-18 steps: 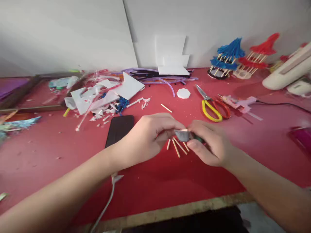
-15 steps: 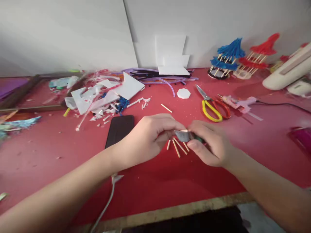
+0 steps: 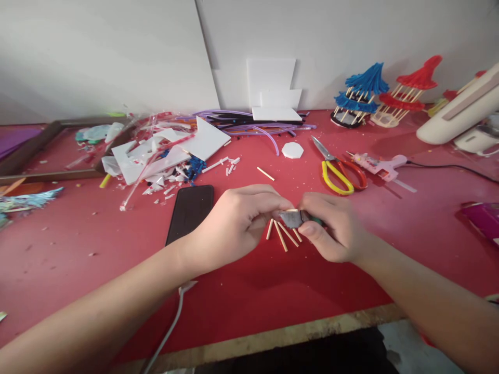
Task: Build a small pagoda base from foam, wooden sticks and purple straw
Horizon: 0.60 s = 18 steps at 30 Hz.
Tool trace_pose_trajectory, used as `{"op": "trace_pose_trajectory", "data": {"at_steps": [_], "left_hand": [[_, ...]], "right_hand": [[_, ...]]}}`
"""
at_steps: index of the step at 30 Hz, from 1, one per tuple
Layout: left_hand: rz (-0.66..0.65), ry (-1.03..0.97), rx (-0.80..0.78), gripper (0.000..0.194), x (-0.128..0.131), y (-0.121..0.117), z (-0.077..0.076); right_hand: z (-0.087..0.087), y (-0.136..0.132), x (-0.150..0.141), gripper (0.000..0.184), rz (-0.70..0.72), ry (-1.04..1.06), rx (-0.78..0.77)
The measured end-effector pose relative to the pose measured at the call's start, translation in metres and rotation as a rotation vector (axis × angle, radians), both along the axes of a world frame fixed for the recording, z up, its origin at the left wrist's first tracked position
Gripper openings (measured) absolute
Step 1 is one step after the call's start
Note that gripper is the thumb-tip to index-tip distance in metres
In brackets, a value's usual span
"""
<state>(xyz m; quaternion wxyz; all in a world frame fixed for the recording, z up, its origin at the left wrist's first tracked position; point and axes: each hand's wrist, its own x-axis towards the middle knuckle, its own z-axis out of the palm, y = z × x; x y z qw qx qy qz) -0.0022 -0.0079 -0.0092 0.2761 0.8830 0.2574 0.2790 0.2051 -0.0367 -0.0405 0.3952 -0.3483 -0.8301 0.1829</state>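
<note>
Both hands meet over the red table (image 3: 273,291). My right hand (image 3: 335,231) is closed round a small cutter with a grey blade (image 3: 291,218) and a green handle. My left hand (image 3: 237,221) is pinched on a thin wooden stick right at the blade; the stick is mostly hidden by my fingers. Several short cut stick pieces (image 3: 284,235) lie on the table just under the hands. One more loose stick (image 3: 265,173) lies a little farther back.
A black phone (image 3: 191,210) with a white cable lies left of the hands. Yellow-and-red scissors (image 3: 338,172) and a pink glue gun (image 3: 380,166) lie to the right. White foam scraps (image 3: 167,150), a white hexagon (image 3: 292,150), purple tubes and blue and red stick pagodas (image 3: 384,93) fill the back.
The hands keep the same grip on the blade and stick. The view has shifted slightly; nothing else on the table has moved.
</note>
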Motion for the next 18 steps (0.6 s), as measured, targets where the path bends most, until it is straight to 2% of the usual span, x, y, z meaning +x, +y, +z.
{"op": "trace_pose_trajectory", "data": {"at_steps": [6, 11, 13, 15, 16, 18], "left_hand": [[0.005, -0.001, 0.033, 0.042, 0.0, 0.004, -0.001], [-0.002, -0.033, -0.021, 0.04, 0.0, 0.003, 0.003], [-0.094, -0.064, -0.079, 0.044, -0.001, -0.002, 0.008], [-0.202, -0.079, -0.159, 0.047, -0.001, -0.007, 0.013], [-0.199, -0.1, -0.182, 0.046, -0.001, -0.009, 0.014], [-0.09, -0.16, -0.252, 0.036, 0.001, -0.01, 0.013]], "right_hand": [[-0.001, 0.001, -0.002, 0.031, -0.033, -0.027, 0.064], [-0.002, 0.008, 0.002, 0.032, -0.091, -0.063, 0.046], [-0.001, 0.016, 0.013, 0.034, -0.248, -0.078, -0.029], [0.001, 0.024, 0.027, 0.038, -0.498, -0.097, -0.071], [0.002, 0.027, 0.033, 0.039, -0.6, -0.099, -0.058], [0.001, 0.032, 0.04, 0.036, -0.681, -0.14, -0.062]]}}
